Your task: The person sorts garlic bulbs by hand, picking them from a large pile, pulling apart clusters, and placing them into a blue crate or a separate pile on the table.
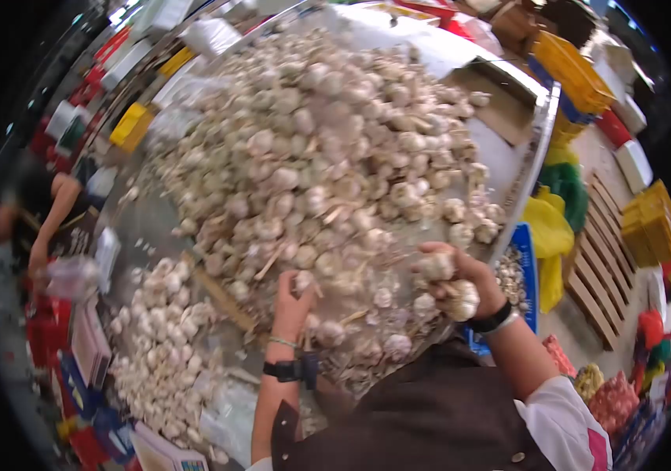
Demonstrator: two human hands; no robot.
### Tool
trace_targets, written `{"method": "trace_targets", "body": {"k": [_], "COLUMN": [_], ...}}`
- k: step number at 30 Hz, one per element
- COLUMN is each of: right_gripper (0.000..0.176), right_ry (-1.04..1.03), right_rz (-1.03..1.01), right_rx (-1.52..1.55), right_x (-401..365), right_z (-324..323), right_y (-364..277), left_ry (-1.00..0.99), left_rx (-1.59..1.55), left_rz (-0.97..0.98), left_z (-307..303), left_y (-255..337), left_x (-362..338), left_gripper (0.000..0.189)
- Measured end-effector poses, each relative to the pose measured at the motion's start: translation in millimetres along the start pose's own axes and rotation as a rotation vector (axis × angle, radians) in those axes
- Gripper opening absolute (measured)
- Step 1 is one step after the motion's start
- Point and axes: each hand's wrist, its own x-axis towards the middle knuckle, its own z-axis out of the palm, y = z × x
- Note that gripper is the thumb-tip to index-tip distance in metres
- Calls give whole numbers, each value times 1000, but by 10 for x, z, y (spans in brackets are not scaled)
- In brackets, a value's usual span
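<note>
1. The garlic pile [327, 157] lay on the table [538, 145], stretching away from the person.
2. The left hand [292, 308] was closed around one bulb [304, 280] at the pile's near edge; where its stem pointed, I could not tell.
3. The right hand [467, 271], fingers curled, grasped two bulbs [463, 301] near the right rim.

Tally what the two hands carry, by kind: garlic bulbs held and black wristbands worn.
Held garlic bulbs: 3 (one in the left hand grip, two showing in the right hand)
Worn black wristbands: 2 (one on each wrist)
Total: 5
</note>
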Motion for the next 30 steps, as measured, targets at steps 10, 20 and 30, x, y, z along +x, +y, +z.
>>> {"method": "trace_targets", "body": {"k": [10, 20, 30], "right_gripper": [48, 41, 33], "right_ry": [188, -246, -290], "right_rz": [26, -237, -17], "right_rx": [39, -1259, -1815], "right_x": [96, 435, 480], "right_z": [-73, 944, 319], "right_y": [106, 702, 389], "left_ry": [-365, -278, 536], "left_rx": [-1198, -1367, -1323], "left_rz": [-118, -429, 261], "left_z": [-62, 500, -1728], "left_y": [-2, 353, 181], "left_x": [-626, -1290, -1034], "left_gripper": [43, 84, 59]}}
